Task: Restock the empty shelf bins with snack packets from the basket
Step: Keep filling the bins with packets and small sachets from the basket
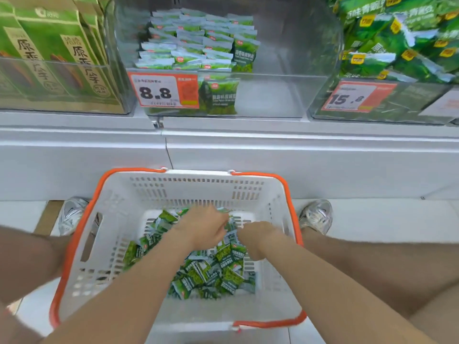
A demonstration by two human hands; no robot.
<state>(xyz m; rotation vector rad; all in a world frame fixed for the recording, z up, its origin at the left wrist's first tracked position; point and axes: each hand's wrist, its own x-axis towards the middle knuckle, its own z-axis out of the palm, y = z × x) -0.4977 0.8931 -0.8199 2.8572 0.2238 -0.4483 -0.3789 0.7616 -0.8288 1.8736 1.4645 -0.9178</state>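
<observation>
A white basket (119, 209) with an orange rim sits on the floor between my feet, holding several small green snack packets (211, 274). Both hands reach down into it. My left hand (203, 227) is closed around packets near the basket's far side. My right hand (258, 234) is curled on packets beside it. Above, a clear shelf bin (273, 95) is partly filled: stacked green packets (196, 43) fill its left half, its right half is bare.
Tall green-and-brown bags (54, 53) fill the left bin. Larger green bags (397, 38) fill the right bin. Price tags read 8.8 (156, 91) and 15.8 (352, 98). A white shelf ledge (223, 145) juts out above the basket. My shoes (318, 216) flank the basket.
</observation>
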